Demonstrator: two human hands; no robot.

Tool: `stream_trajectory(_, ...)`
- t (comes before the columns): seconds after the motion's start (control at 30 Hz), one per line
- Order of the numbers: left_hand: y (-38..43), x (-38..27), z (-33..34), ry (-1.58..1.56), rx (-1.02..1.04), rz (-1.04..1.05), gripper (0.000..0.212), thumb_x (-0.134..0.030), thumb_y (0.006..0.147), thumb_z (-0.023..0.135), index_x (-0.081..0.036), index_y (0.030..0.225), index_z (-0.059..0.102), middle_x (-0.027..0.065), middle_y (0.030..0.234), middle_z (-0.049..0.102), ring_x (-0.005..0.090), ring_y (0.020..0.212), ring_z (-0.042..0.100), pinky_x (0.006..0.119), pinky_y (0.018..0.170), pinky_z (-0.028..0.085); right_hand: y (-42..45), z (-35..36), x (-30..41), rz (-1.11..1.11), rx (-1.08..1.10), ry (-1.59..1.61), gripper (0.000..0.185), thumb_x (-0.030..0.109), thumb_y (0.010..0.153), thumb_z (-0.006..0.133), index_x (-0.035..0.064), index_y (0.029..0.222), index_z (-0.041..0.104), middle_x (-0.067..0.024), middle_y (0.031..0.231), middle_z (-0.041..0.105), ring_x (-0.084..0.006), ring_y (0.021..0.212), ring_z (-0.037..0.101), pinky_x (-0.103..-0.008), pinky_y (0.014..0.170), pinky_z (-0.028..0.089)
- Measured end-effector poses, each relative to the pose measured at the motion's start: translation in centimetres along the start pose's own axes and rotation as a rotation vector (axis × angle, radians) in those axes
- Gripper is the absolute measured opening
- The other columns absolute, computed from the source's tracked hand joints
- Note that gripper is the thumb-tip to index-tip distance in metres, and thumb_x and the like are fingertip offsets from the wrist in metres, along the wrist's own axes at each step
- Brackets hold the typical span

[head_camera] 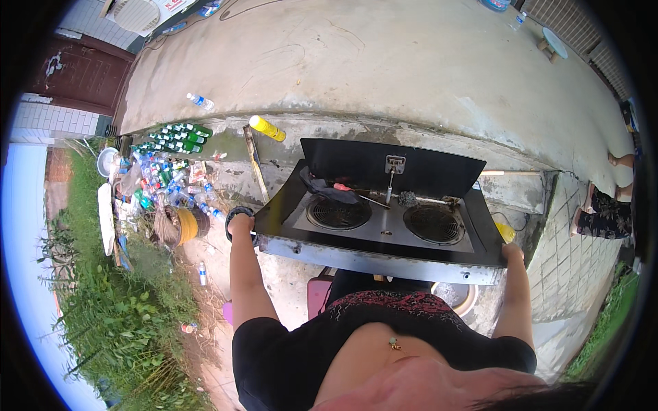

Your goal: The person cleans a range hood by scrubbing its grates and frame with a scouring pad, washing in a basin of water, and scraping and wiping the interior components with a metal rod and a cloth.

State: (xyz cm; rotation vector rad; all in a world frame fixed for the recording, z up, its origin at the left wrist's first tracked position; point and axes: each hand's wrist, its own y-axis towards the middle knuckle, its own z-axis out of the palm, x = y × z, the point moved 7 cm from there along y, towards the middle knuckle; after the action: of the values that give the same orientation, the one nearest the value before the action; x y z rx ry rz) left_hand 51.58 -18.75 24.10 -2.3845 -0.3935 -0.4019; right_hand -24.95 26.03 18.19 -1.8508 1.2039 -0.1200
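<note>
A black range hood (288, 216) with a steel panel and two round fan grilles lies across in front of my body, its hinged black front plate (349, 159) tipped up and joined to a metal strut (389, 187). My left hand (240, 224) grips the hood's left end, beside a dark round object that I cannot identify. At the opposite end, my right hand (512, 250) is closed on the near corner. A black cloth or glove (321, 186), a red-handled screwdriver (343, 187) and a grey wire scrubber (407, 199) rest on top.
A yellow spray can (267, 128) stands by the concrete step, close to a wooden strip (256, 164). Green bottles (180, 136) and heaped plastic bottles (175, 190) lie to the left. A basin (456, 297) sits beneath the hood's right side. Another person's legs (591, 200) show at far right.
</note>
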Motion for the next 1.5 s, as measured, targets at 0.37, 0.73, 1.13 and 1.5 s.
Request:
stream_trajectory(0.37,-3.1,0.2,9.1,-1.650,-0.202,-0.170,0.040,-0.031,0.071,0.056,0.008,0.079,0.061,0.0176,0.072,0.061,0.0300,0.073,0.060,0.039,0.067,0.045,-7.9,-3.2,-1.9,0.215,-0.193,0.231,0.033,0.024,0.080,0.044,0.0094,0.104,0.062,-0.0098,0.114,0.056,-0.0247,0.105,0.054,-0.0343,0.082,0.047)
stream_trajectory(0.73,-6.2,-0.4,5.3,-1.254,-0.326,-0.109,0.048,-0.034,0.071,0.049,0.011,0.083,0.060,0.0243,0.085,0.061,0.0362,0.080,0.058,0.042,0.072,0.044,2.9,6.9,-9.7,0.254,-0.226,1.371,0.023,0.020,0.071,0.053,-0.0021,0.065,0.056,-0.0152,0.060,0.057,-0.0220,0.045,0.054,-0.0317,0.038,0.041)
stream_trajectory(1.13,-7.9,-0.4,4.5,-1.021,-0.312,-0.213,0.048,-0.037,0.072,0.042,0.005,0.082,0.063,0.0250,0.088,0.060,0.0386,0.087,0.057,0.043,0.078,0.043,0.3,8.7,-5.1,0.065,-0.311,2.024,0.031,0.025,0.074,0.052,0.0011,0.095,0.054,-0.0073,0.091,0.057,-0.0208,0.082,0.056,-0.0322,0.076,0.044)
stream_trajectory(1.5,-10.3,1.1,5.0,-1.187,-0.312,0.109,0.044,-0.043,0.074,0.058,0.001,0.080,0.064,0.0120,0.067,0.060,0.0213,0.063,0.056,0.033,0.059,0.042,-2.1,8.4,-3.3,-0.026,0.068,1.874,0.036,0.030,0.085,0.046,0.0015,0.105,0.053,-0.0071,0.099,0.057,-0.0212,0.091,0.054,-0.0360,0.080,0.043)
